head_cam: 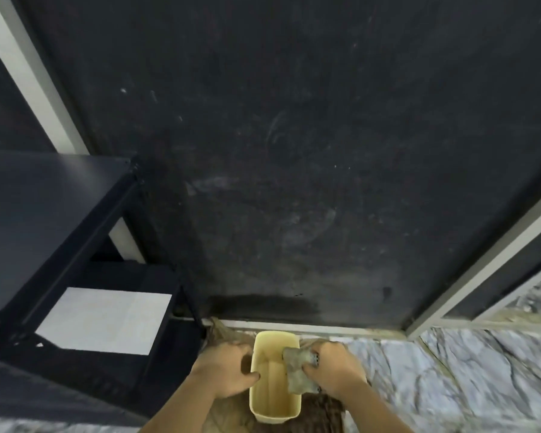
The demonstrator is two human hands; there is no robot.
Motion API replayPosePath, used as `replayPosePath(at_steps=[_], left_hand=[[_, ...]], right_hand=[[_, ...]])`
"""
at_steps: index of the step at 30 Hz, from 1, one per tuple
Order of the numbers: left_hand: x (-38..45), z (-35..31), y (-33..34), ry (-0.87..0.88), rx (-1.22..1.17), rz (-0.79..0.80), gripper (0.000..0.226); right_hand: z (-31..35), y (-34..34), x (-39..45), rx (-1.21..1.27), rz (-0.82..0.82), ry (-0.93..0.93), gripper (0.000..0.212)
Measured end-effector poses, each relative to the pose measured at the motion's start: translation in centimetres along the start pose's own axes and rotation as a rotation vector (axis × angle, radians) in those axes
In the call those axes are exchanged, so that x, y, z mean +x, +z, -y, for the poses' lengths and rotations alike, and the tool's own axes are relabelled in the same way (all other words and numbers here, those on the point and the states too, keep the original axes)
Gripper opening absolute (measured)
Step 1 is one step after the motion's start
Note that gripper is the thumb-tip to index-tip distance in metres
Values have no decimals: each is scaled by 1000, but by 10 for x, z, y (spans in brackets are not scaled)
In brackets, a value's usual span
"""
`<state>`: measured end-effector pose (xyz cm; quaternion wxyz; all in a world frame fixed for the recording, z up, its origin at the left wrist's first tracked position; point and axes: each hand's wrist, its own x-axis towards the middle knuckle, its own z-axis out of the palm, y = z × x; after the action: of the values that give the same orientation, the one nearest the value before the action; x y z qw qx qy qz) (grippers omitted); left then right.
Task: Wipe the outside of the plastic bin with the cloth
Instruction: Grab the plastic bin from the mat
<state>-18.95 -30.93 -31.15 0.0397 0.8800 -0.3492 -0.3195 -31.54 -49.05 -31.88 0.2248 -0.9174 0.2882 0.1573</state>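
A: What fills the left of the frame?

B: A dark metal shelving unit (60, 232) with a pale grey panel on its lower level, set against a scuffed black wall (310, 135).

A: And lower centre?

B: The person's left hand (224, 370) grips the left wall of a cream rectangular plastic bin (274, 398), fingers curled against its outside and thumb at the rim. The open-topped bin sits between both hands.

A: The right side?

B: The right hand (336, 367) clutches a crumpled grey-brown cloth (299, 370), pressed over the bin's right rim. Veined marble flooring (450, 379) spreads across the lower right.
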Motion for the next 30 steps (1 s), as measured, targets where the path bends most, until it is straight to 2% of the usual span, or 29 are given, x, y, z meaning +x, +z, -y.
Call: replayPosePath(at_steps=[4, 9, 19, 24, 27, 30], left_hand=[[52, 21, 52, 11, 37, 34, 65], [132, 47, 115, 19, 79, -19, 64], [232, 82, 227, 62, 138, -182, 64], [216, 84, 265, 111, 134, -292, 62], [185, 78, 281, 127, 136, -264, 60], [155, 69, 286, 143, 175, -299, 59]], right_hand=[[-22, 57, 39, -16, 2, 13, 30], [-55, 128, 107, -25, -14, 1, 26], [-116, 240, 196, -165, -209, -147, 17], [-131, 259, 171, -119, -321, -158, 17], [-140, 262, 129, -71, -373, -101, 29], [-152, 268, 88, -51, -415, -53, 19]])
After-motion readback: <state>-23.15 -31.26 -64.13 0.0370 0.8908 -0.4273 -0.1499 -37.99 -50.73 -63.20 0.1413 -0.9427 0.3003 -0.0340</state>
